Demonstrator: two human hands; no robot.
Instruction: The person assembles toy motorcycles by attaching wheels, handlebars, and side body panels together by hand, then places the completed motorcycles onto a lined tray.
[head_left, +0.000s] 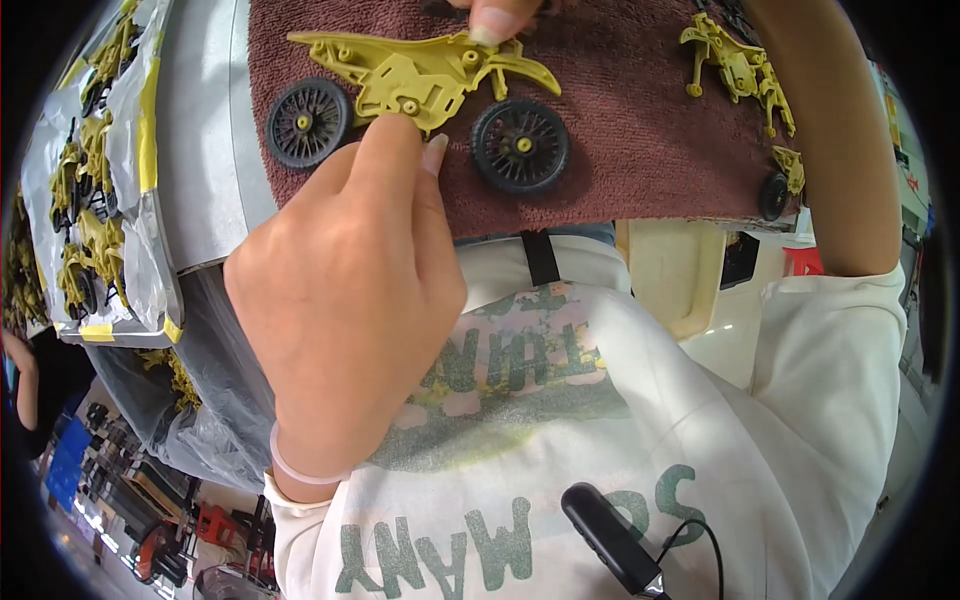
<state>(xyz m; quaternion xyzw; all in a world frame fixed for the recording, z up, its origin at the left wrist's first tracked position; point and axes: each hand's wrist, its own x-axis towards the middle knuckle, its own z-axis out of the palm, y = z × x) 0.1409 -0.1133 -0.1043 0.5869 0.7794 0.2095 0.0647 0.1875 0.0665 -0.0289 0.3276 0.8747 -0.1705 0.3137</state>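
A yellow plastic toy motorcycle frame [420, 75] lies on a brown towel [640, 150], with two black spoked wheels [308, 122] [520, 145] fitted at its ends. My left hand [350, 290] pinches the frame's lower edge with its fingertips between the wheels. Only a fingertip of my right hand [495, 20] shows at the top edge, pressing on the frame's upper side. My right forearm runs up the right side of the picture.
More yellow frame parts [740, 70] and a small black wheel [773, 195] lie at the towel's right end. A plastic-lined box [130, 250] on the left holds several yellow toy bikes. The towel rests on a grey table [205, 130]. A black device [610, 540] hangs on my shirt.
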